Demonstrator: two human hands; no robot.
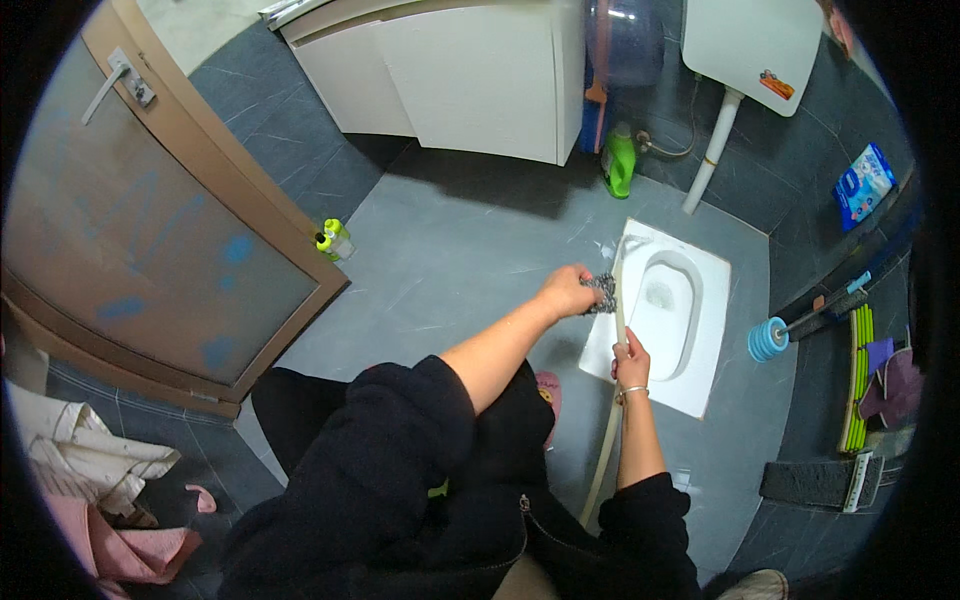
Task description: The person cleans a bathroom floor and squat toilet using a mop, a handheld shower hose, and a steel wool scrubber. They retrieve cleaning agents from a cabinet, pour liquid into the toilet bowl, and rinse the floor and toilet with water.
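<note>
My left hand (568, 291) is closed on a dark, mottled scrubbing pad (601, 293), which it holds beside a pale hose (620, 300). My right hand (632, 360), with a bracelet at the wrist, grips that hose lower down, over the left edge of the white squat toilet (714, 322). From there the hose runs down past my right forearm towards my body. Its upper end lies near the toilet's top left corner, where I cannot make out whether water flows.
A green bottle (619, 161) stands by the white cabinet (480, 82). Small bottles (335, 240) stand near the open door (172, 225). Right of the toilet is a blue toilet brush (767, 340); a white cistern (750, 45) hangs above a pipe (712, 150).
</note>
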